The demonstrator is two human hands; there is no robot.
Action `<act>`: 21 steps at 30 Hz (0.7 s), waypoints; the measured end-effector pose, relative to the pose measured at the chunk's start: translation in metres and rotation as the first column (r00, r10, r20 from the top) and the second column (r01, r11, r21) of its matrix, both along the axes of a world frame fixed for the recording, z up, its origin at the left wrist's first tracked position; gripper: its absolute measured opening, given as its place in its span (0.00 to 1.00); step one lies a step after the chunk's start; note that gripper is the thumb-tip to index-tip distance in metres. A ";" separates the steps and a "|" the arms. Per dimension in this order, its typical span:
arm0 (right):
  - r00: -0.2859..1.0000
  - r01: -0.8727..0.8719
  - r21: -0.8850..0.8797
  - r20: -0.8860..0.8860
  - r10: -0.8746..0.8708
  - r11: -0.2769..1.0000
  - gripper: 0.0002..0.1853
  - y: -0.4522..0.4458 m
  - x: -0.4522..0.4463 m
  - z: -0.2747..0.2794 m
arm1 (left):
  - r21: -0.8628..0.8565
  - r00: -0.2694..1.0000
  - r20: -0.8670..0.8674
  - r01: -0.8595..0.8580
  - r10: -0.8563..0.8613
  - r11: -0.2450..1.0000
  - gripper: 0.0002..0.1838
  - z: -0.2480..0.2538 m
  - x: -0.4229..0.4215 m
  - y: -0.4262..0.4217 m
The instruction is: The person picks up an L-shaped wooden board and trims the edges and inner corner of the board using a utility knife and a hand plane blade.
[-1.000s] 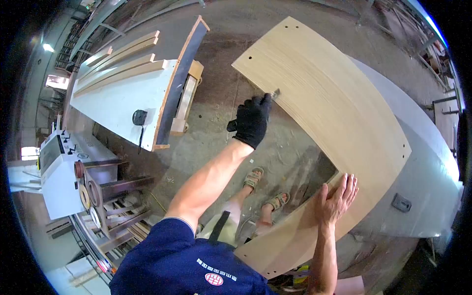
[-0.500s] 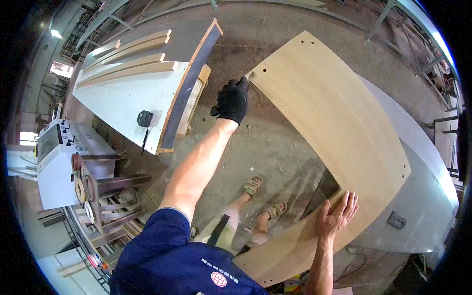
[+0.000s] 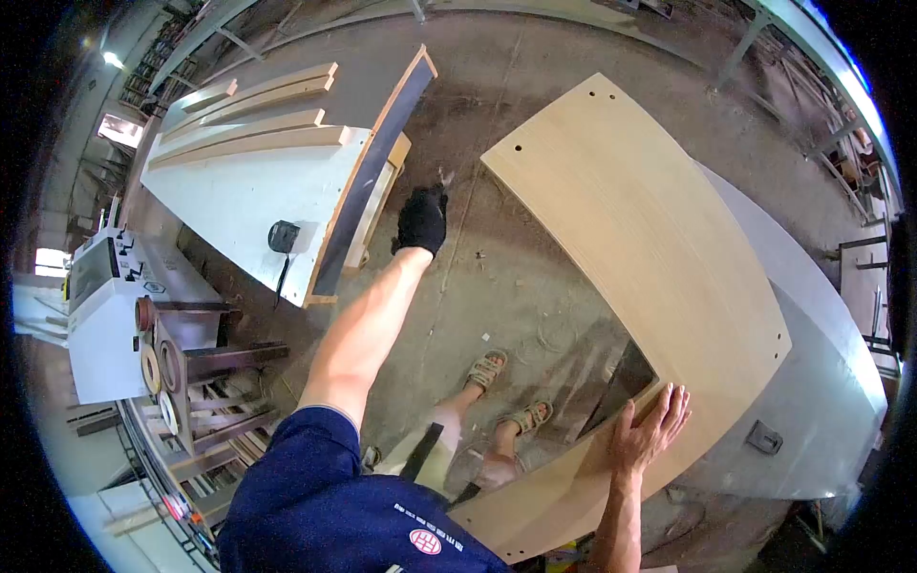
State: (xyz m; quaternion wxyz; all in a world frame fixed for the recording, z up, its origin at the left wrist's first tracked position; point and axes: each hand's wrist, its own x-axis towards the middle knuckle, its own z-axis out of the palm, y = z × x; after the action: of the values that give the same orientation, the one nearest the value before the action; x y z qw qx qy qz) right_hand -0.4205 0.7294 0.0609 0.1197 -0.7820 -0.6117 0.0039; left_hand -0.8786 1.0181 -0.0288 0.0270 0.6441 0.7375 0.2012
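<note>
My left hand [image 3: 421, 222], in a black glove, is closed round a small tool with a pale tip [image 3: 445, 177], blurred and mostly hidden by the fingers. It is over the floor, apart from the left corner of the curved wooden panel [image 3: 650, 220]. That panel is light wood, L-shaped, with small dark holes near its ends. Bare and flat, my right hand [image 3: 650, 432] rests on the panel beside its inner corner, fingers spread.
On the left a white-topped table [image 3: 239, 191] carries wooden strips [image 3: 253, 143] and a black tape measure [image 3: 283, 236]. A grey curved surface [image 3: 812, 401] with a small metal box [image 3: 764, 437] lies under the panel. A white machine [image 3: 105, 320] stands far left.
My left hand with the tool has gone along the panel's inner edge to its far left corner, then off it to the left. My right hand stays on the panel.
</note>
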 end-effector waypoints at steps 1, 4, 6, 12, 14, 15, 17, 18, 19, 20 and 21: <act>1.000 0.004 0.015 0.009 -0.004 1.000 0.40 0.005 0.000 -0.002 | 0.028 0.999 0.039 0.026 -0.027 0.999 0.13 -0.008 0.000 -0.001; 1.000 -0.002 0.025 0.004 0.002 1.000 0.40 0.004 0.002 -0.003 | -0.160 0.837 0.539 -0.008 0.094 0.987 0.12 -0.017 -0.004 -0.029; 1.000 -0.011 0.028 0.002 0.011 1.000 0.40 0.006 0.001 -0.003 | -0.565 0.083 0.825 0.167 0.559 0.808 0.11 -0.012 -0.027 -0.052; 1.000 0.011 0.014 0.029 -0.011 1.000 0.39 0.010 0.001 -0.004 | -0.572 0.983 0.118 0.183 -0.140 0.800 0.19 -0.078 -0.047 -0.155; 1.000 -0.003 -0.026 0.026 0.004 1.000 0.38 -0.001 0.001 0.002 | -0.620 0.578 0.694 0.178 0.429 0.764 0.17 -0.013 -0.002 -0.155; 1.000 0.000 -0.021 0.016 0.000 1.000 0.38 0.001 0.001 0.000 | -0.550 0.481 0.778 0.213 0.403 0.807 0.18 0.003 0.017 -0.142; 1.000 0.001 -0.014 0.007 -0.001 1.000 0.38 0.005 0.001 -0.003 | -0.398 0.263 0.905 0.251 0.333 0.882 0.20 0.017 0.045 -0.122; 1.000 0.004 -0.014 0.005 -0.003 1.000 0.38 0.004 0.001 -0.002 | -0.259 0.553 0.829 0.258 0.078 0.931 0.20 0.029 0.063 -0.113; 1.000 0.002 -0.016 0.003 -0.002 1.000 0.38 0.004 0.001 -0.003 | -0.122 0.770 0.616 0.305 -0.169 0.945 0.19 0.036 0.081 -0.104; 1.000 -0.003 -0.018 0.017 0.003 1.000 0.37 0.004 0.001 -0.004 | 0.043 0.804 0.493 0.358 -0.331 0.933 0.19 0.032 0.097 -0.101; 1.000 -0.010 -0.021 0.028 0.011 1.000 0.37 0.004 0.001 -0.003 | 0.195 0.819 0.339 0.421 -0.464 0.886 0.18 0.027 0.113 -0.097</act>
State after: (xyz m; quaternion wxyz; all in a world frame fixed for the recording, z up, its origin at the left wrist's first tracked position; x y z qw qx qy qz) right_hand -0.4194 0.7336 0.0581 0.1027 -0.7799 -0.6174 0.0000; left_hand -0.7656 0.9207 -0.0015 0.1779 0.7474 0.5361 0.3498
